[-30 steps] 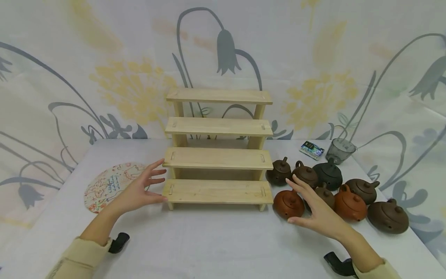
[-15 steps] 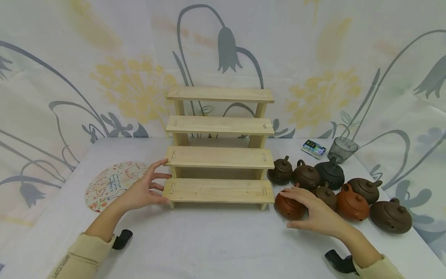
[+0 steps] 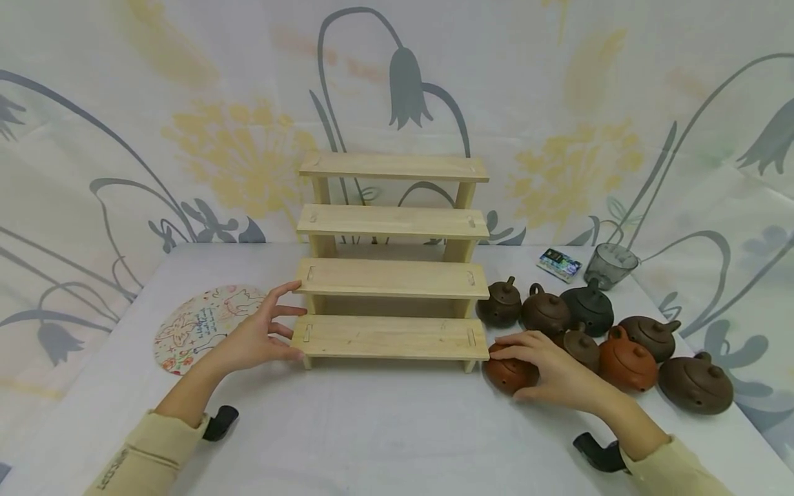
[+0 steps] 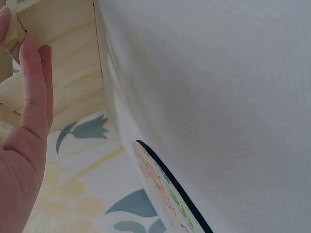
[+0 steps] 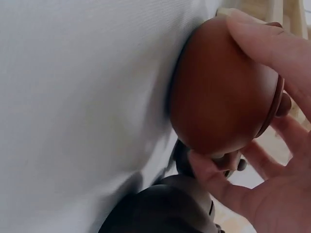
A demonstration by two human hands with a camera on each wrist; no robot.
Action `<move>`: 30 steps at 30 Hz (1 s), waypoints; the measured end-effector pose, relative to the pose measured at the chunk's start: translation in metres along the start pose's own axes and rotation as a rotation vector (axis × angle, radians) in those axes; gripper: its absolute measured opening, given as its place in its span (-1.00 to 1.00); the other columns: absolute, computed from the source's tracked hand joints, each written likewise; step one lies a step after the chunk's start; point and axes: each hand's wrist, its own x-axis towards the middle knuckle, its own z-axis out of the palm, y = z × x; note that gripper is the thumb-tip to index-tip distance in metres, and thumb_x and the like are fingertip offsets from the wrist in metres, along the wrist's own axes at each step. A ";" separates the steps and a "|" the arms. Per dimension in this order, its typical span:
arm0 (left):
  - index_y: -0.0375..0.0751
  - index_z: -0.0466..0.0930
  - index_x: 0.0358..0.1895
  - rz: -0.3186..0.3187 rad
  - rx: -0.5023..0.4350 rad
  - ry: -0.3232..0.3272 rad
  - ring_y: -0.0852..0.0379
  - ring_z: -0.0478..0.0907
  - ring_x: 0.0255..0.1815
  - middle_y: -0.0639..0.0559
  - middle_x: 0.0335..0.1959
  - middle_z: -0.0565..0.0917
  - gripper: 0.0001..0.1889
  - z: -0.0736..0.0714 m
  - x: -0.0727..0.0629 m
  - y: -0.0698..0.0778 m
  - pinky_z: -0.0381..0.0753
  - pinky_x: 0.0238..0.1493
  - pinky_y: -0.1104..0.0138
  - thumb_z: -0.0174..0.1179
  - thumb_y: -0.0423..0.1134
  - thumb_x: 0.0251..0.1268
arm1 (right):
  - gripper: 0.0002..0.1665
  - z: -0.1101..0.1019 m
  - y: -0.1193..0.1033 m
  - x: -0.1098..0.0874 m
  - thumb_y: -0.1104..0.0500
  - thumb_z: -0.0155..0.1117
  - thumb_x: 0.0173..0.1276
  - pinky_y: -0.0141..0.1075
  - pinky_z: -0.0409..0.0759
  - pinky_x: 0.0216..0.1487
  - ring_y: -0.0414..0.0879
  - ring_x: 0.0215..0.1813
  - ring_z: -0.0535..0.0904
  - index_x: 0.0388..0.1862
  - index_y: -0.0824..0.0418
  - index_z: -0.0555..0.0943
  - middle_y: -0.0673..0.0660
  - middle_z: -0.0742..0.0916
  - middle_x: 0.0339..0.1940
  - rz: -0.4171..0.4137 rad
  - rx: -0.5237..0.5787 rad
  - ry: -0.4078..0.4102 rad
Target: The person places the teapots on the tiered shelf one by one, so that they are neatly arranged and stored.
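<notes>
In the head view a stepped wooden stand (image 3: 391, 338) with several shelves stands at the middle. My left hand (image 3: 254, 339) is at its left side, its fingers fairly straight and touching the ends of the lower steps. The left wrist view shows that hand's fingers (image 4: 34, 87) along the wooden side. By the stand's lower right corner, my right hand (image 3: 555, 370) grips a small reddish-brown teapot (image 3: 507, 377) between thumb and fingers. Seen from the right wrist, the round teapot body (image 5: 218, 92) is low against the white cloth; part of its lid is hidden.
Several dark teapots crowd to the right, one a brown teapot (image 3: 695, 386), with an orange-brown teapot (image 3: 626, 365) among them. Behind them are a grey translucent cup (image 3: 611, 267) and a small printed card (image 3: 560, 265). A round patterned mat (image 3: 198, 327) lies left.
My right hand has lowered and closed round the reddish-brown teapot, which has shifted slightly left toward the stand. The left hand has moved slightly right and now touches the stand's side.
</notes>
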 end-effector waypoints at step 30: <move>0.06 -0.16 0.44 -0.043 -0.031 0.021 -0.09 0.56 -0.18 -0.43 0.21 0.34 0.10 0.002 -0.003 0.003 0.57 -0.30 0.22 0.44 -0.44 -0.12 | -0.26 -0.061 -0.019 0.004 0.28 0.52 -0.16 -0.27 0.50 -0.19 -0.13 0.06 0.43 0.08 -0.10 0.52 -0.03 0.49 0.16 -0.139 0.025 0.077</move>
